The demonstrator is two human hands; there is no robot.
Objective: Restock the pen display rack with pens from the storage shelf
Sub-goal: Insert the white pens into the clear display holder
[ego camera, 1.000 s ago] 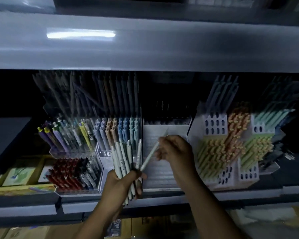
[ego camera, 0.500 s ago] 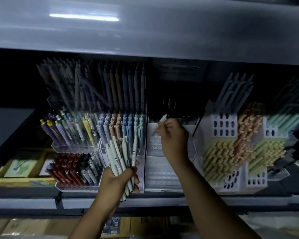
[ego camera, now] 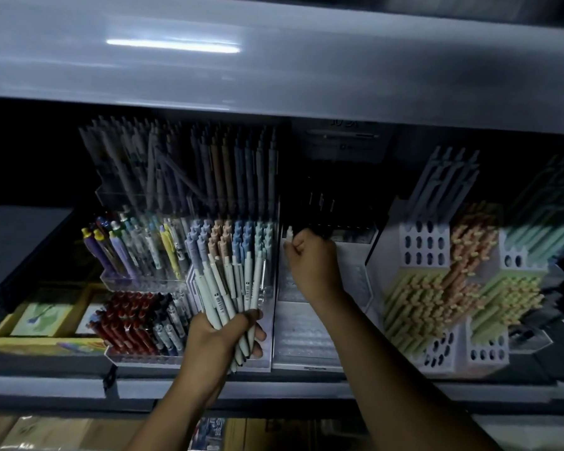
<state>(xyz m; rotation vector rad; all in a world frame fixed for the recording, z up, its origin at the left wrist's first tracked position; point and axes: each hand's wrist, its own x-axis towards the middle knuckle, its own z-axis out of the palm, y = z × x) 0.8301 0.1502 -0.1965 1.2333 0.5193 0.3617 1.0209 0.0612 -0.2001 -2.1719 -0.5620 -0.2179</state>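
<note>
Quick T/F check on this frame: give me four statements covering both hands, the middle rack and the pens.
1. The left hand grips a bundle of pale pens. True.
2. The right hand holds nothing. False: it pinches a single pale pen.
3. The white middle rack is packed with pens. False: its front rows are bare.
4. Red pens stand left of the bundle. True.

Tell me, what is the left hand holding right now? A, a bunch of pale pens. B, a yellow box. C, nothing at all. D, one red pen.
A: the left hand grips a fanned bunch of pale pens, while the right hand holds a single pen up at the white rack.
</note>
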